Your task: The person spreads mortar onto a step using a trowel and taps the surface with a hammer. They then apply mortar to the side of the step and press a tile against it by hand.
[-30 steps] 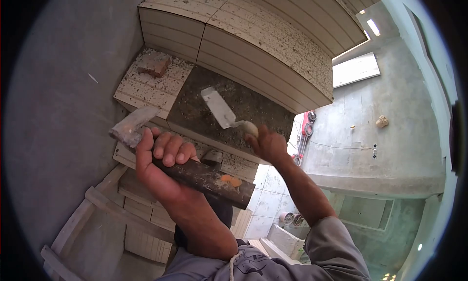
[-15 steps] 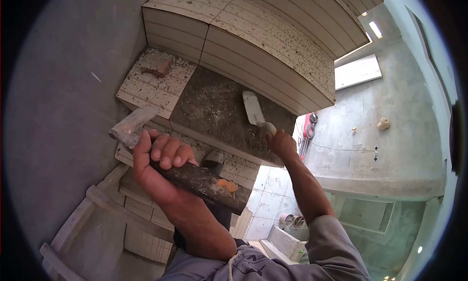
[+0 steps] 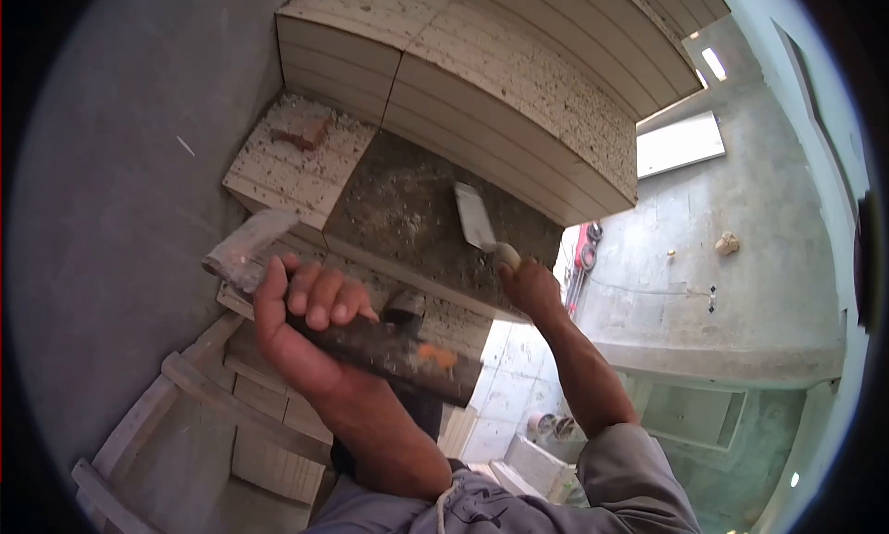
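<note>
My left hand (image 3: 315,316) is wrapped round a hammer (image 3: 407,353), its worn head (image 3: 245,247) pointing up and left and its thick dark handle running down to the right. My right hand (image 3: 532,288) grips the pale handle of a trowel (image 3: 474,216). The trowel's flat blade is over the dark mortar bed (image 3: 398,201) of an untiled stair tread. On the tiled part of that tread, to the left, lies a broken brick piece (image 3: 302,126).
Tiled steps (image 3: 519,71) rise above the mortar bed. A grey wall (image 3: 120,163) stands at left, with a wooden rail (image 3: 241,409) below. A red tool (image 3: 586,247) and a white panel (image 3: 681,145) are at right. A shoe (image 3: 406,307) shows under the hammer.
My right hand has moved slightly down and left, taking the trowel blade with it. My left hand still holds the hammer, its handle end turned slightly.
</note>
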